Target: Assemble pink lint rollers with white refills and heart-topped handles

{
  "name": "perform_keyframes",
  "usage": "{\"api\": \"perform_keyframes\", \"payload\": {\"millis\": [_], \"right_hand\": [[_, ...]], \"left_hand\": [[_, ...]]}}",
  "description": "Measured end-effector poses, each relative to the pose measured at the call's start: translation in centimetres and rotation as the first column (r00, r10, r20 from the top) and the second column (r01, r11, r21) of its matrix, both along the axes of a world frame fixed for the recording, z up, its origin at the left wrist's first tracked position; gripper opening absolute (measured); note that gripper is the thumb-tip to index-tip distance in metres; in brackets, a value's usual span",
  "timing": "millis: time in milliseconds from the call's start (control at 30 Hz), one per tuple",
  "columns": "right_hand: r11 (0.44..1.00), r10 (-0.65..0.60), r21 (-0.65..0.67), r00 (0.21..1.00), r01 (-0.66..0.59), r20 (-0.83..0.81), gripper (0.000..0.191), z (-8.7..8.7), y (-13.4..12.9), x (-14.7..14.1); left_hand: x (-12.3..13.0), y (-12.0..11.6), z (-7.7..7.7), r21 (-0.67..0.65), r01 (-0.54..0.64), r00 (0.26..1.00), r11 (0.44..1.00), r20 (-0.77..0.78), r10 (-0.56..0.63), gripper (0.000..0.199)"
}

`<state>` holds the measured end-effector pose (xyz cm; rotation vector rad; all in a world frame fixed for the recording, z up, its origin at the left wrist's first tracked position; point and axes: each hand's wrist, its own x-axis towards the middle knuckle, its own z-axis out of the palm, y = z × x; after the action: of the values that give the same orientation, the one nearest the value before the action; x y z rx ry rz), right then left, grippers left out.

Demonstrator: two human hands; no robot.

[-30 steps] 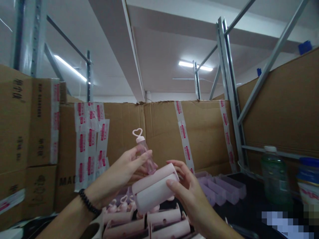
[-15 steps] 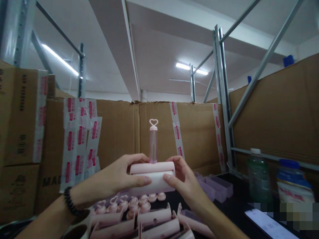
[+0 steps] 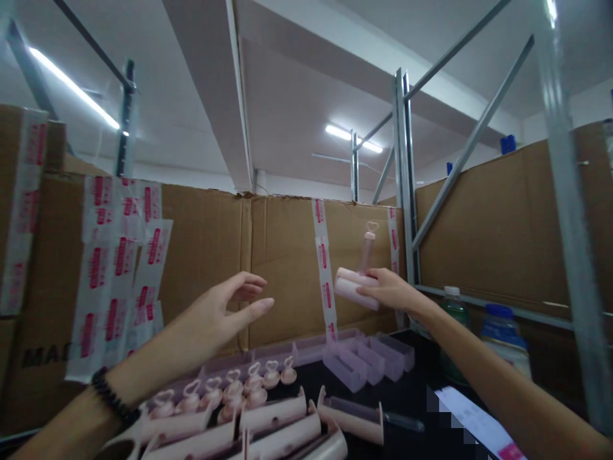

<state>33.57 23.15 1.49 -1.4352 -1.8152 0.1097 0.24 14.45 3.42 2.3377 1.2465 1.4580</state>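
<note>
Shifted to right of center, the pink cylinder (image 3: 351, 289) is in the right hand (image 3: 393, 291) alone, fingers closed; the left hand (image 3: 225, 310), half open, holds nothing.

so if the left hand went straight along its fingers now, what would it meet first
Fingers pointing across, the left hand would likely meet the pale pink and white cylinder in the right hand; depth is unclear, so it might miss that and reach the brown cardboard wall behind.
</note>
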Motion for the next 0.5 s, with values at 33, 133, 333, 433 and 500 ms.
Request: {"api": "perform_keyframes", "payload": {"millis": [33, 133, 333, 433, 500], "right_hand": [[0.994, -0.094, -0.048, 0.995, 0.094, 0.017, 0.033, -0.1, 1.4, 1.6], [0.936, -0.291, -0.185, 0.954, 0.300, 0.075, 0.033, -1.6, 4.9, 5.6], [0.820, -0.454, -0.331, 0.883, 0.467, 0.120, 0.034, -7.2, 8.5, 9.7], [0.787, -0.482, -0.378, 0.868, 0.488, 0.117, 0.034, -9.7, 10.1, 10.8], [0.769, -0.488, -0.409, 0.864, 0.491, 0.121, 0.034, -11.0, 11.2, 11.3]], "left_hand": [[-0.2, 0.1, 0.3, 0.009, 0.007, 1.000, 1.000, 0.005, -0.007, 0.039], [-0.4, 0.1, 0.9, 0.020, 0.007, 1.000, 1.000, 0.005, -0.007, 0.038], [-0.4, -0.2, 0.9, 0.028, 0.001, 1.000, 1.000, -0.013, -0.001, 0.036], [-0.4, -0.3, 1.0, 0.041, -0.020, 0.999, 0.999, -0.038, 0.021, 0.036], [-0.5, -0.3, 1.2, 0.049, -0.038, 0.998, 0.998, -0.053, 0.041, 0.037]]}}
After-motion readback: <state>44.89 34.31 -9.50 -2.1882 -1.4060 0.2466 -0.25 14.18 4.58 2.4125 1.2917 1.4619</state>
